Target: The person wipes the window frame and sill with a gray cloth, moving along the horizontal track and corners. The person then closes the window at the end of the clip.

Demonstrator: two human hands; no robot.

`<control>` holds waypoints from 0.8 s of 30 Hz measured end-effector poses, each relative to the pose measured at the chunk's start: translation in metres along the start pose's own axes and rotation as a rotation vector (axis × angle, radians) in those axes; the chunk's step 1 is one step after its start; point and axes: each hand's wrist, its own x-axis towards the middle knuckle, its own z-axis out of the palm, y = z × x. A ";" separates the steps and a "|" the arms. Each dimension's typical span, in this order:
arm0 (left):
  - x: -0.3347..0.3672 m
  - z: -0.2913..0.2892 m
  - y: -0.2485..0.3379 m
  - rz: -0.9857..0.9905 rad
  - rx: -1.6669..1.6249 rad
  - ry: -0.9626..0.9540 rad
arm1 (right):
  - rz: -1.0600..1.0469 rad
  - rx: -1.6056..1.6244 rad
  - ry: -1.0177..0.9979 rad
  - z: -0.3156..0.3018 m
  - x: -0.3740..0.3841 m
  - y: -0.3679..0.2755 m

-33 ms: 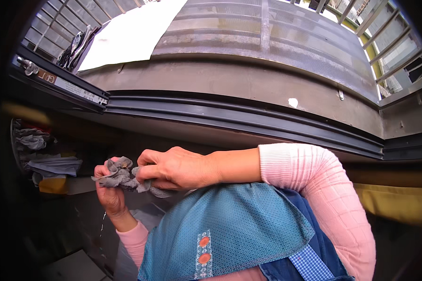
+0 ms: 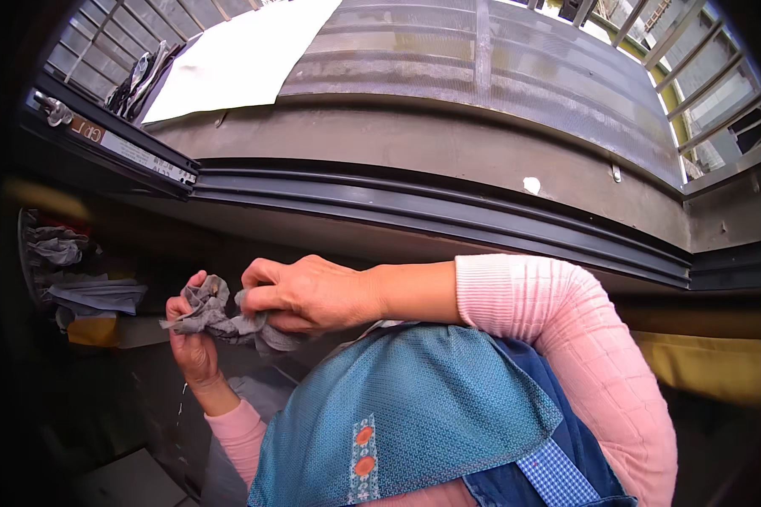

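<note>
A crumpled grey cloth (image 2: 221, 319) is held in the air, left of the middle of the scene, on the near side of a dark window track (image 2: 431, 218). Its left end is pinched by the left hand (image 2: 196, 351), whose fingers are curled around the bunched fabric from the left. The right part of the cloth is gripped by the right hand (image 2: 309, 291), with the fingers bent down over it; part of the fabric is left hanging below them. The forearm of the right hand is laid across the front of a teal apron (image 2: 414, 397), which is trimmed with orange buttons (image 2: 364, 466). Both arms are covered by pink sleeves (image 2: 583, 355).

At the far side, beyond the track, a grey ledge (image 2: 380, 135) is marked by a white spot (image 2: 531, 185), and it is backed by a ribbed panel (image 2: 397, 51). The far left is partly covered by a white sheet (image 2: 237, 63), and the far right is closed in by metal bars (image 2: 703, 76). Folded and crumpled cloths (image 2: 97, 293) are piled at the left, well apart from the hands.
</note>
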 end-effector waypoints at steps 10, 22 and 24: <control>-0.040 -0.159 -0.045 -0.118 0.363 0.873 | 0.371 -0.324 0.024 0.034 -0.002 0.059; 0.110 -0.058 0.073 0.491 0.685 0.439 | 0.274 -0.596 0.909 -0.123 -0.109 -0.124; 0.132 -0.034 0.059 0.526 0.487 0.375 | 0.436 -1.070 0.821 -0.133 -0.153 -0.130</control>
